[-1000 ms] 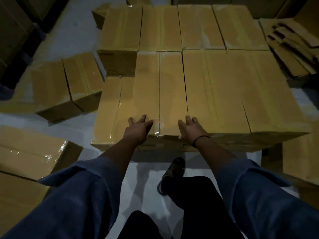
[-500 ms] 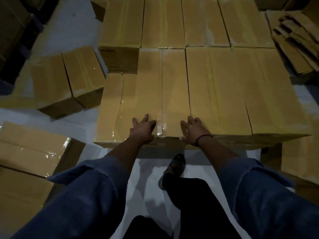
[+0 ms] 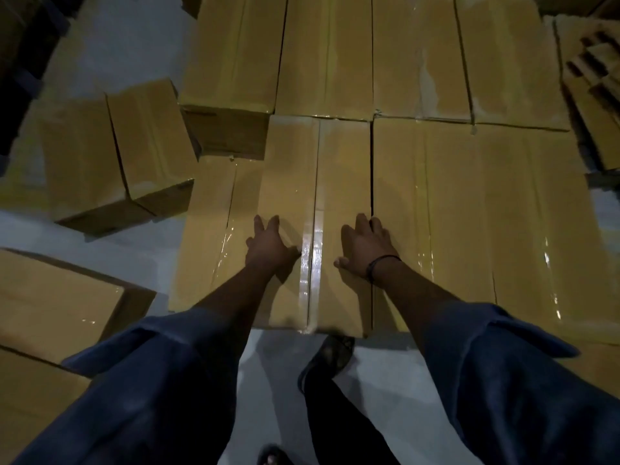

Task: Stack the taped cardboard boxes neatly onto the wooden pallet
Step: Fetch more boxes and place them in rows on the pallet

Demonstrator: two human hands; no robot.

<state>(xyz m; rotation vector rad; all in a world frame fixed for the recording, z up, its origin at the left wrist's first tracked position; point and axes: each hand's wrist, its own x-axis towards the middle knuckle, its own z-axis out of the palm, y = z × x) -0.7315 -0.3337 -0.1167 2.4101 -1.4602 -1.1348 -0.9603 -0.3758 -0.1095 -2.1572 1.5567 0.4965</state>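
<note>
A taped box (image 3: 342, 169) is seen at the middle of the stack, its long axis run from 12 o'clock to 6 o'clock and its near short end turned toward the person at 6 o'clock. A glossy tape seam (image 3: 310, 263) is laid along that axis, down the middle of the top face. The left hand (image 3: 270, 248) is pressed palm-down on the top at 9 o'clock of the seam – its grip is spread flat, fingers pointed to 12 o'clock, nothing pinched. The right hand (image 3: 365, 250), marked by a dark wristband (image 3: 382, 263), is laid flat at 3 o'clock of the seam, its grip likewise spread, fingertips just beside the dark gap to the neighbouring box (image 3: 469, 213). A lower box (image 3: 208, 246) is set against the 9 o'clock side, and a back row of boxes (image 3: 369, 55) is butted at 12 o'clock. A loose box (image 3: 117, 156) is left askew on the pale floor (image 3: 110, 45) at 10 o'clock – well apart from the stack.
</note>
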